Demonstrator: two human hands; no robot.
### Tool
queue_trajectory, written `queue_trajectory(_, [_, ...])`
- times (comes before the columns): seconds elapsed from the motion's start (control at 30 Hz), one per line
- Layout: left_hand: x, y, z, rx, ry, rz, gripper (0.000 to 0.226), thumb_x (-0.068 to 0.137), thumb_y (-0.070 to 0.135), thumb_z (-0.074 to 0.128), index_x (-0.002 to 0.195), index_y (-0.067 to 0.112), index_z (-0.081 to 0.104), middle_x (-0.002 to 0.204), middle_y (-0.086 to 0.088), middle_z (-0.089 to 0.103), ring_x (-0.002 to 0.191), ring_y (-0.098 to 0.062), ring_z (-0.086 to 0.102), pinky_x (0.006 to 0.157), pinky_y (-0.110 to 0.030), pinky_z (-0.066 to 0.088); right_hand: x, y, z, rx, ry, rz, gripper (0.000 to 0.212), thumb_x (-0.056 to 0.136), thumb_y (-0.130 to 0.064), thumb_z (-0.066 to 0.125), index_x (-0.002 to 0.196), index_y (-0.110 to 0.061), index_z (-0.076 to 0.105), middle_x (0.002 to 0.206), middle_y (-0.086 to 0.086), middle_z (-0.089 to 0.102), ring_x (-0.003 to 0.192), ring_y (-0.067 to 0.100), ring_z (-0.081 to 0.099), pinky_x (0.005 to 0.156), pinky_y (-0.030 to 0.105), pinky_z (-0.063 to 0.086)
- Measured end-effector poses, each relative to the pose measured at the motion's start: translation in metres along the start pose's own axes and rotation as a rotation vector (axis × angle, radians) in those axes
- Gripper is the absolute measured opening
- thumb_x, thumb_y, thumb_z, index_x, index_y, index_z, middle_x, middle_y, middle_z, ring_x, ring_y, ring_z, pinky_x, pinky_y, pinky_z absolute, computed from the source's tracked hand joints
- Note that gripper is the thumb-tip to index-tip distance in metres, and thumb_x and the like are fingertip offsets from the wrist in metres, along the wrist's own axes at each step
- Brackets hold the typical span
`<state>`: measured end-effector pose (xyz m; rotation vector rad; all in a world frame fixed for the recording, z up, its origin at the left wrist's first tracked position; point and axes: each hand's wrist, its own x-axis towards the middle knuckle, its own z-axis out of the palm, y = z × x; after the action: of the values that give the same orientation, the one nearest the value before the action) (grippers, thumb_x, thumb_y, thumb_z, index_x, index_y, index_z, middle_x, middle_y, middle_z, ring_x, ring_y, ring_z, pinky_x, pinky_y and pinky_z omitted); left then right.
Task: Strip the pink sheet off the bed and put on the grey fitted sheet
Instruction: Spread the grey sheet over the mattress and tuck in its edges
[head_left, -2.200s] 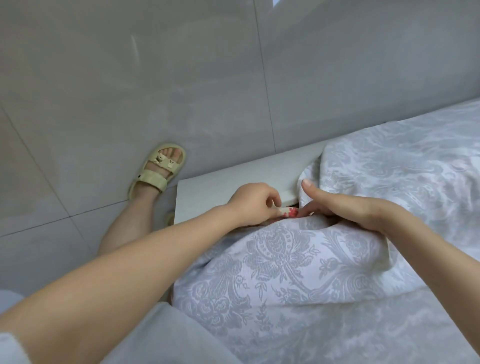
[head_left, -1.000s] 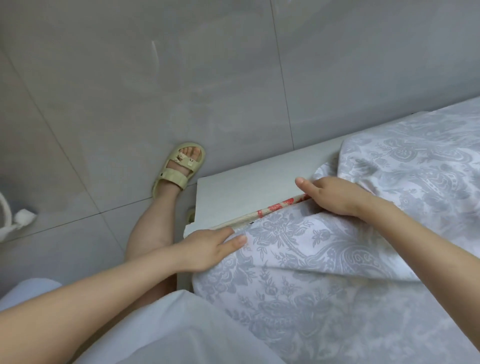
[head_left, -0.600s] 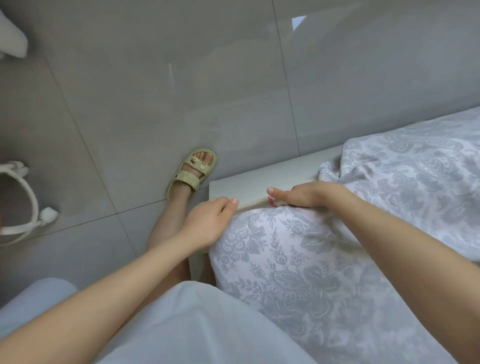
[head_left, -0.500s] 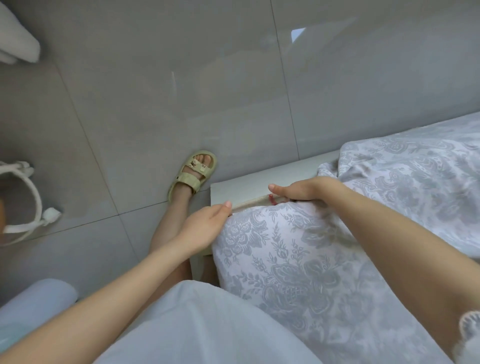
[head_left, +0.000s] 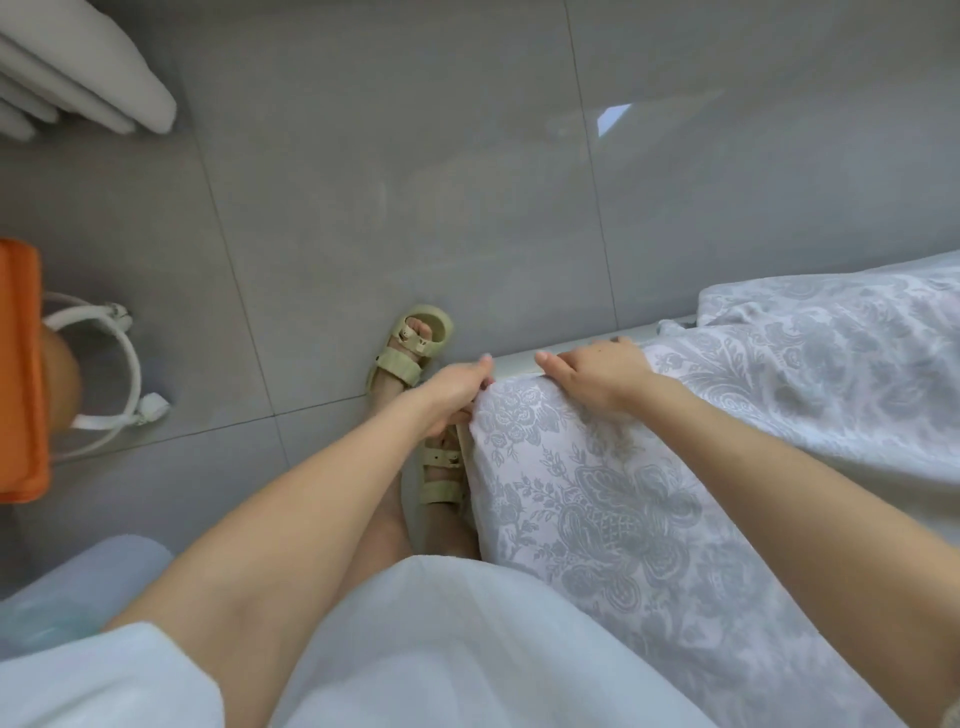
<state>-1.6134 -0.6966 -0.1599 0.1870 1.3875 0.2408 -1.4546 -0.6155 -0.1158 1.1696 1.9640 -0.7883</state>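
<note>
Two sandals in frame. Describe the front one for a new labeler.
From the bed corner on the right, look left onto the grey floor. The sandal is pale yellow-green, with two straps. Its twin is tucked against the bed below the left hand; this one stands farther forward, fully visible.

This looks like a bedroom in a home. From 3 to 5 o'clock a bed takes up the view, its white frame edge showing past a mattress corner covered by a grey fitted sheet with a damask pattern. The floor is large glossy grey tiles. At 9 o'clock stands an orange seat on a white ring base. At 11 o'clock lie white padded things — what they are is unclear. The person wears open sandals.
</note>
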Motion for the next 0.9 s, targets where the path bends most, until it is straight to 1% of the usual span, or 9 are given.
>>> queue_trajectory(0.03, [-0.006, 0.006, -0.004, -0.009, 0.068, 0.037, 0.036, 0.102, 0.038, 0.03, 0.09, 0.012, 0.052, 0.082, -0.004, 0.057, 0.07, -0.013, 0.055, 0.066, -0.026, 0.046, -0.007, 0.0, -0.004, 0.008, 0.109, -0.026, 0.052, 0.1, -0.05, 0.017, 0.07, -0.028, 0.052, 0.097, 0.002, 0.067, 0.101, 0.026, 0.057, 0.092, 0.037, 0.034])
queue_trajectory(0.1, [-0.024, 0.02, -0.013, -0.078, 0.167, 0.085, 0.029, 0.101, 0.028, 0.031, 0.083, 0.013, 0.047, 0.075, -0.004, 0.053, 0.063, -0.013, 0.05, 0.058, -0.021, 0.042, -0.027, -0.001, -0.016, 0.135, 0.293, 0.003, 0.049, 0.102, -0.041, 0.025, 0.059, -0.02, 0.036, 0.074, 0.001, 0.06, 0.082, 0.028, 0.055, 0.073, 0.034, 0.032])
queue_trajectory(0.23, [-0.091, 0.052, -0.027, 0.009, 0.244, 0.121, 0.029, 0.1, 0.02, 0.034, 0.074, 0.014, 0.043, 0.069, -0.005, 0.05, 0.057, -0.014, 0.046, 0.046, -0.018, 0.039, -0.082, -0.001, -0.047, 0.443, 0.34, 0.136, 0.049, 0.102, -0.04, 0.03, 0.069, -0.008, 0.045, 0.059, 0.001, 0.046, 0.065, 0.024, 0.046, 0.059, 0.034, 0.03])
queue_trajectory(0.3, [-0.13, 0.075, -0.031, 0.084, 0.245, 0.14, 0.027, 0.1, 0.019, 0.035, 0.074, 0.013, 0.043, 0.069, -0.007, 0.051, 0.057, -0.015, 0.045, 0.051, -0.021, 0.036, -0.113, -0.007, -0.063, 0.498, 0.316, 0.144, 0.049, 0.101, -0.04, 0.032, 0.068, -0.006, 0.046, 0.059, 0.004, 0.047, 0.061, 0.024, 0.046, 0.058, 0.035, 0.032])
queue_trajectory(0.4, [-0.18, 0.117, -0.036, 0.205, 0.245, 0.192, 0.025, 0.099, 0.02, 0.038, 0.076, 0.013, 0.046, 0.072, -0.006, 0.054, 0.06, -0.015, 0.05, 0.057, -0.022, 0.04, -0.151, -0.012, -0.092, 0.543, 0.324, 0.19, 0.052, 0.1, -0.04, 0.035, 0.087, 0.004, 0.06, 0.082, 0.016, 0.065, 0.077, 0.031, 0.059, 0.068, 0.036, 0.045])
queue_trajectory(0.43, [-0.191, 0.135, -0.038, 0.249, 0.242, 0.222, 0.024, 0.098, 0.02, 0.038, 0.077, 0.013, 0.048, 0.074, -0.006, 0.056, 0.061, -0.015, 0.051, 0.059, -0.022, 0.042, -0.16, -0.013, -0.103, 0.551, 0.339, 0.207, 0.051, 0.1, -0.039, 0.036, 0.088, 0.004, 0.06, 0.08, 0.015, 0.064, 0.075, 0.03, 0.058, 0.067, 0.036, 0.043])
queue_trajectory(0.6, [-0.244, 0.237, -0.045, 0.467, 0.17, 0.412, 0.02, 0.097, 0.021, 0.041, 0.084, 0.013, 0.054, 0.077, -0.005, 0.061, 0.063, -0.014, 0.055, 0.061, -0.023, 0.045, -0.192, -0.017, -0.169, 0.596, 0.46, 0.35, 0.039, 0.098, -0.033, 0.042, 0.065, -0.013, 0.04, 0.059, 0.002, 0.038, 0.057, 0.018, 0.036, 0.056, 0.032, 0.026])
queue_trajectory(0.8, [-0.286, 0.363, -0.058, 0.835, 0.042, 0.609, 0.019, 0.093, 0.022, 0.045, 0.094, 0.01, 0.06, 0.081, -0.001, 0.067, 0.073, -0.018, 0.06, 0.076, -0.033, 0.052, -0.21, -0.014, -0.232, 0.716, 0.617, 0.67, 0.041, 0.095, -0.032, 0.045, 0.058, -0.017, 0.036, 0.063, 0.007, 0.055, 0.058, 0.02, 0.049, 0.054, 0.031, 0.029])
queue_trajectory(0.9, [-0.306, 0.415, -0.043, 0.952, 0.014, 0.713, 0.021, 0.093, 0.022, 0.045, 0.099, 0.009, 0.061, 0.085, 0.0, 0.069, 0.076, -0.019, 0.06, 0.079, -0.033, 0.052, -0.227, -0.006, -0.258, 0.827, 0.744, 0.766, 0.043, 0.093, -0.03, 0.047, 0.055, -0.018, 0.031, 0.058, 0.004, 0.05, 0.056, 0.019, 0.046, 0.054, 0.03, 0.028])
